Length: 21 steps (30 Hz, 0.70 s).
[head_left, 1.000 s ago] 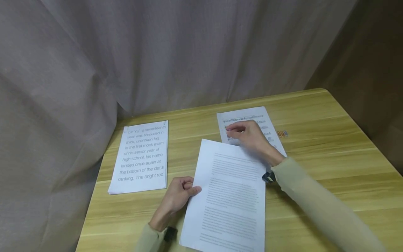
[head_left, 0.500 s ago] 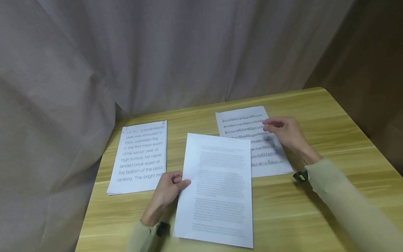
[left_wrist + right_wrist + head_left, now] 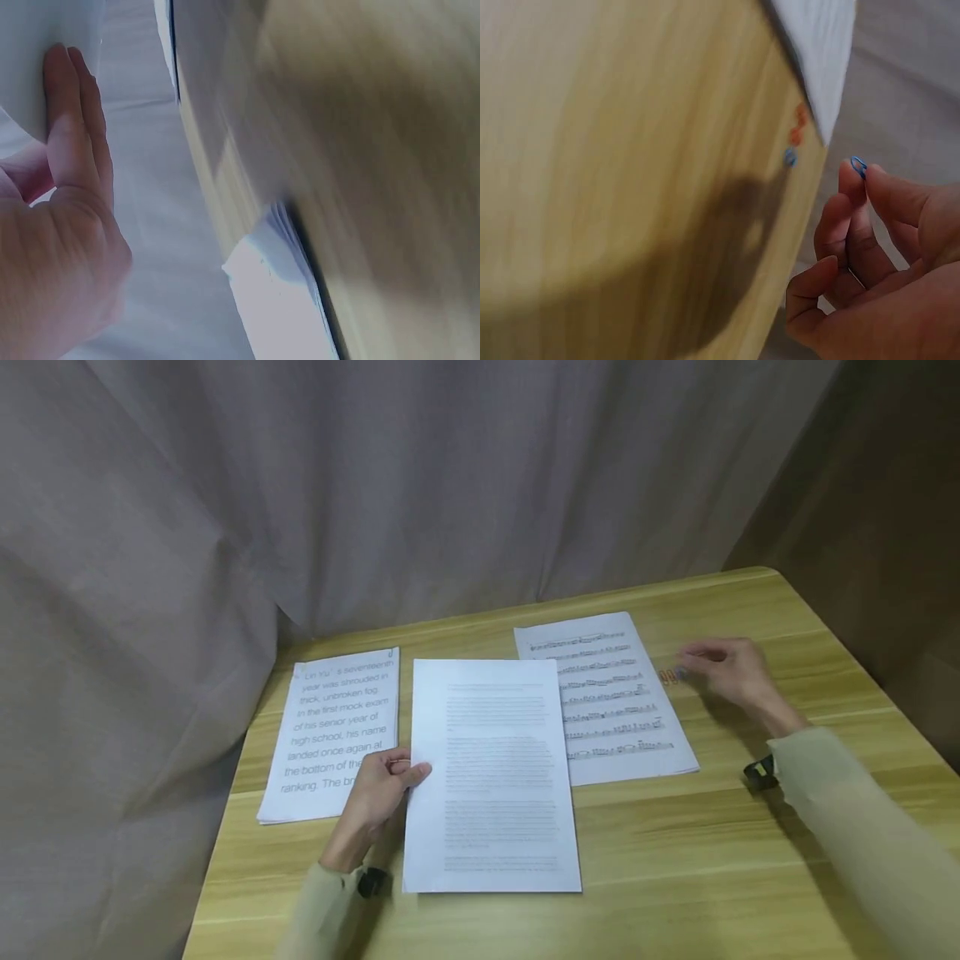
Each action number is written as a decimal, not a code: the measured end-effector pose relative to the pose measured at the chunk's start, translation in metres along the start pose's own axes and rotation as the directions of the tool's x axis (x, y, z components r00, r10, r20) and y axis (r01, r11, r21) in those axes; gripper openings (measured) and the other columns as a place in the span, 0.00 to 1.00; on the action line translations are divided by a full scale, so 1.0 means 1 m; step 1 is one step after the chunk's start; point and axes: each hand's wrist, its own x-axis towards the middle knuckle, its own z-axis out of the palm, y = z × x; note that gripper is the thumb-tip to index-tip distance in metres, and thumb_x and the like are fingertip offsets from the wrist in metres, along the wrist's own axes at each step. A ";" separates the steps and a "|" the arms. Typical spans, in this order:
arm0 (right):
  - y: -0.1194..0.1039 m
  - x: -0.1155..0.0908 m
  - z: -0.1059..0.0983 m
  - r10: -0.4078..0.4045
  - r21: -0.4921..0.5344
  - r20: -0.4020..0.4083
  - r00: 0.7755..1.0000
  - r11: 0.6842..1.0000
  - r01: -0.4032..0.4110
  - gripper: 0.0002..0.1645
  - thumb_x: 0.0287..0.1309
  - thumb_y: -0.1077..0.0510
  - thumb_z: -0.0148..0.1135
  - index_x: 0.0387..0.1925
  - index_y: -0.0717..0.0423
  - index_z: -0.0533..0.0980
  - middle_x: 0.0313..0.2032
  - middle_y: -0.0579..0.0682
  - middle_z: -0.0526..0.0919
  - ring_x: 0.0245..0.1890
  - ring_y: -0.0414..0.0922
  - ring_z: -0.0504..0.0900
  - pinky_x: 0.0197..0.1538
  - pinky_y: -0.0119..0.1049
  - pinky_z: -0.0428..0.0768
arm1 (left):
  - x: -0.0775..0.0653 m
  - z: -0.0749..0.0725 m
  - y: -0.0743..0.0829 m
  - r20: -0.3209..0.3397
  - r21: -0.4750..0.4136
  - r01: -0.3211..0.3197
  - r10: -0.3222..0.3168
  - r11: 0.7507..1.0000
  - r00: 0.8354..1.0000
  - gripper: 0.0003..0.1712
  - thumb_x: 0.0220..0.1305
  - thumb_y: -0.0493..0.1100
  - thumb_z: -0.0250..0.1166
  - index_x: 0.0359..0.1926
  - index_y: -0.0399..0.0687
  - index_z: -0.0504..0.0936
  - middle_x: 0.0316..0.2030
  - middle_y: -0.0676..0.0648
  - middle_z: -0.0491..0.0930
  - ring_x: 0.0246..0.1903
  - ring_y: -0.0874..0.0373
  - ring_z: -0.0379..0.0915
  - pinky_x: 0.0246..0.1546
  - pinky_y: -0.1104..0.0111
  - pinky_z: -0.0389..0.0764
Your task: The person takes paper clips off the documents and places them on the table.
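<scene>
Left hand [image 3: 378,789] is gripping the thin, floppy printed sheets [image 3: 491,777] by their left edge; right hand [image 3: 877,255] is pinching a tiny, slippery blue paper clip [image 3: 858,166].

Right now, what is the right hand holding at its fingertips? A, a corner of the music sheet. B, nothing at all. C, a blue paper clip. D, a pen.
C: in the right wrist view the right hand pinches a small blue paper clip at its fingertips, away from the music sheet and the other clips on the table.

head: high, looking down on table [image 3: 750,827] | wrists: close, low, sharing its wood
</scene>
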 end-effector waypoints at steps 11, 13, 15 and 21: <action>0.022 0.008 0.001 0.065 -0.056 0.071 0.995 0.997 -0.061 0.26 0.82 0.52 0.59 0.63 0.72 0.79 0.65 0.77 0.79 0.67 0.72 0.76 0.70 0.70 0.71 | 0.017 -0.016 0.003 -0.073 0.047 0.040 -0.036 0.998 0.997 0.18 0.72 0.35 0.71 0.59 0.32 0.85 0.32 0.48 0.90 0.28 0.62 0.85 0.30 0.72 0.82; 0.023 0.009 0.002 0.067 -0.062 0.068 0.995 0.996 -0.062 0.25 0.82 0.53 0.59 0.63 0.72 0.79 0.65 0.78 0.79 0.67 0.73 0.76 0.70 0.70 0.71 | 0.020 -0.019 0.005 -0.078 0.053 0.048 -0.044 0.997 0.996 0.19 0.73 0.36 0.71 0.61 0.32 0.84 0.35 0.46 0.90 0.30 0.61 0.86 0.32 0.71 0.83; 0.023 0.010 0.003 0.065 -0.071 0.063 0.996 0.996 -0.060 0.25 0.82 0.53 0.59 0.63 0.72 0.79 0.65 0.78 0.79 0.67 0.73 0.76 0.70 0.69 0.71 | 0.023 -0.023 0.006 -0.080 0.060 0.052 -0.047 0.997 0.996 0.21 0.73 0.37 0.71 0.63 0.31 0.82 0.37 0.45 0.90 0.31 0.61 0.86 0.33 0.71 0.84; 0.025 0.011 0.009 0.060 -0.102 0.026 0.998 0.993 -0.057 0.24 0.80 0.55 0.61 0.62 0.72 0.81 0.64 0.78 0.80 0.67 0.74 0.76 0.71 0.69 0.72 | 0.036 -0.034 0.012 -0.085 0.069 0.050 -0.044 0.996 0.995 0.26 0.75 0.38 0.69 0.68 0.30 0.78 0.42 0.43 0.90 0.33 0.62 0.86 0.35 0.72 0.84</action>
